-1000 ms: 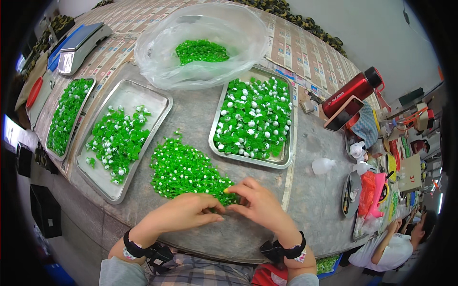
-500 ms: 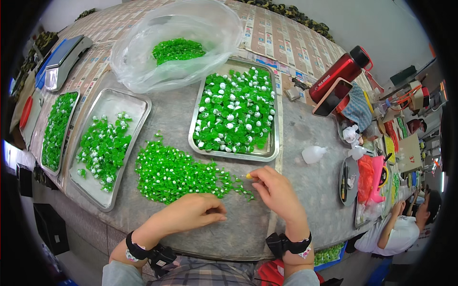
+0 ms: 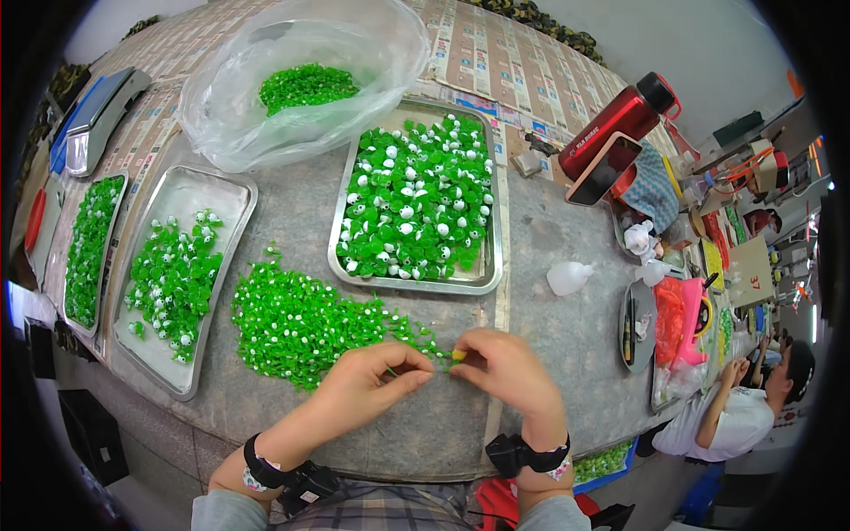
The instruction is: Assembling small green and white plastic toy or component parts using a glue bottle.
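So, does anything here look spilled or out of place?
Perhaps the small green pieces: they lie in a loose heap straight on the table, while other green bits sit in a tray. I see nothing broken.

Light grey sleeves [image 3: 226, 511] and plaid cloth [image 3: 381, 507] on the person at the table's near side.
I see a black strap [image 3: 264, 472] on the left wrist and another black band [image 3: 549, 460] on the right, each with a boxy dark unit [image 3: 310, 489]; pale floral fabric [image 3: 251, 480] peeps out beside both, below the bare left hand [image 3: 372, 380] and right hand [image 3: 509, 367].
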Demonstrator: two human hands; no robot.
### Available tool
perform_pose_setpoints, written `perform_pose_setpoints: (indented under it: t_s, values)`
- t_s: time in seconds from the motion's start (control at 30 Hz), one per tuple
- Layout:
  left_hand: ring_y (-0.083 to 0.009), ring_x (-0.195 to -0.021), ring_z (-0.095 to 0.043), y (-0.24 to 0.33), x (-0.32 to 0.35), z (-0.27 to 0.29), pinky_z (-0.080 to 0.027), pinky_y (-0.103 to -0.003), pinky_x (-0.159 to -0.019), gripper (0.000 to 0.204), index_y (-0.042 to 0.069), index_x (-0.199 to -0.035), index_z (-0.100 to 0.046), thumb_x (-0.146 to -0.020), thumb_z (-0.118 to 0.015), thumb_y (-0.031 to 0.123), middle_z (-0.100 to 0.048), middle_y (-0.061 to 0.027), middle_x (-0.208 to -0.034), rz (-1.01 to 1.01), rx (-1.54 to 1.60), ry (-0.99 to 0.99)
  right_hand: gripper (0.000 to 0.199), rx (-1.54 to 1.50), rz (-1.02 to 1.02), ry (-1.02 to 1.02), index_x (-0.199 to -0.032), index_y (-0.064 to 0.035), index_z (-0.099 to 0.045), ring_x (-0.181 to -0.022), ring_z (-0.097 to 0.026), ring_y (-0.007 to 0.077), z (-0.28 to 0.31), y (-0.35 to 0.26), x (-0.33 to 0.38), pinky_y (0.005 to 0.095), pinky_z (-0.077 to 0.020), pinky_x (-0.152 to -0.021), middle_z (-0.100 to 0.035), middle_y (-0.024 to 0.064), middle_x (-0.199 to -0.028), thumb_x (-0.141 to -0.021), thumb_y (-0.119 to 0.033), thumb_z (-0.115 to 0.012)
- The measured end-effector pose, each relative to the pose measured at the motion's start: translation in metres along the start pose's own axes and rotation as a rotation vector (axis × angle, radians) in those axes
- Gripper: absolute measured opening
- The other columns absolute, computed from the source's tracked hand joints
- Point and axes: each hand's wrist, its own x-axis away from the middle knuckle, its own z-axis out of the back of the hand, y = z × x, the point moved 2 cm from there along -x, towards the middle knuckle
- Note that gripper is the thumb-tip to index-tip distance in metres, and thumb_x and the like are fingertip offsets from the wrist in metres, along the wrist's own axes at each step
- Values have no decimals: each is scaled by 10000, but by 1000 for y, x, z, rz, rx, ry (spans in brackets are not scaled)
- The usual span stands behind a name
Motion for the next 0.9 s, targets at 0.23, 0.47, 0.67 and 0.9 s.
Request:
perform_pose_setpoints:
  t_s: [0.23, 0.47, 0.67, 0.9]
  values:
    - [-106, -758, -543, -12, 0, -2, -466, -217, -620, 259, 27, -941, -553, -708, -629, 108, -542, -54, -866, -37, 231, -10, 139, -461, 57, 68, -828, -25, -533, -668, -590, 179, -2, -29, 5, 254, -442, -560, -586, 91, -737, -715, -88, -585]
    - [-107, -766, -538, -11, 1, -1, -467, -210, -643, 227, -11, -912, -556, -693, -613, 5, -525, -52, -872, 17, 150, 35, 191, -503, 105, 117, -918, -18, -501, -698, -588, 152, -9, -34, 3, 245, -446, -569, -592, 79, -745, -741, -56, -559]
    - [-98, -653, -534, -6, 2, 1, -439, -202, -552, 170, 32, -850, -592, -690, -631, 75, -547, -48, -742, -307, -138, 149, 112, -988, -114, 57, -842, -21, -491, -701, -567, 85, -21, -22, 4, 200, -422, -558, -582, 66, -762, -757, -56, -554]
    - [-81, -627, -526, -8, 6, 7, -439, -190, -570, 135, 7, -844, -568, -715, -601, 28, -552, -24, -727, -12, 443, 121, 222, -447, -141, 1428, -900, -24, -500, -712, -483, 81, 65, 54, 41, 185, -406, -608, -535, 50, -852, -712, -72, -607]
